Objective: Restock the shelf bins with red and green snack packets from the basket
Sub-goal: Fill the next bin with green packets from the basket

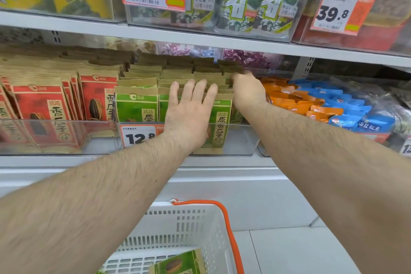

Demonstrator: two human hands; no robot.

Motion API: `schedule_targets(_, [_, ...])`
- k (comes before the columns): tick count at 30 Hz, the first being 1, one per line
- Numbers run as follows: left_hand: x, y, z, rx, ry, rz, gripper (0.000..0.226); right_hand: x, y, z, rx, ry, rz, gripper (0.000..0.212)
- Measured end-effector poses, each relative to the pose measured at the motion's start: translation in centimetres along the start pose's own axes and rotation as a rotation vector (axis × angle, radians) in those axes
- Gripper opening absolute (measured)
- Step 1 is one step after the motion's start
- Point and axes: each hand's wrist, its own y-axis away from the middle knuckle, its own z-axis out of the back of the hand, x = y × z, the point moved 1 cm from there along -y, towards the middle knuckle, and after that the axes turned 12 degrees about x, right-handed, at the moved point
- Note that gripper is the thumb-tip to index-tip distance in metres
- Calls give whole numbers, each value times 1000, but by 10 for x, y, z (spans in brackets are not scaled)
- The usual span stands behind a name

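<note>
Orange packets [295, 101] right of green packets [136, 104], red packets [42, 104] left

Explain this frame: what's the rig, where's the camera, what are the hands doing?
No robot here: a person with bare hands, filmed by one wide-angle camera worn on the head, looking down at a shop shelf. The left hand lies flat, fingers straight, against the green packets in their clear bin. The right hand reaches deeper into the same bin; whether it has a grip on a packet cannot be told. Red packets stand to the left. Below, a white basket holds at least one more green packet.
</note>
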Motion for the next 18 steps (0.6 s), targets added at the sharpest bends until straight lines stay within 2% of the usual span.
schedule_targets(9, [-1, -1, 0, 11, -5, 7, 116, -2, -5, 3, -9, -89, -56, 55])
schedule_targets(18, [-1, -2, 1, 34, -17, 17, 117, -10, 0, 10, -43, -87, -26, 57])
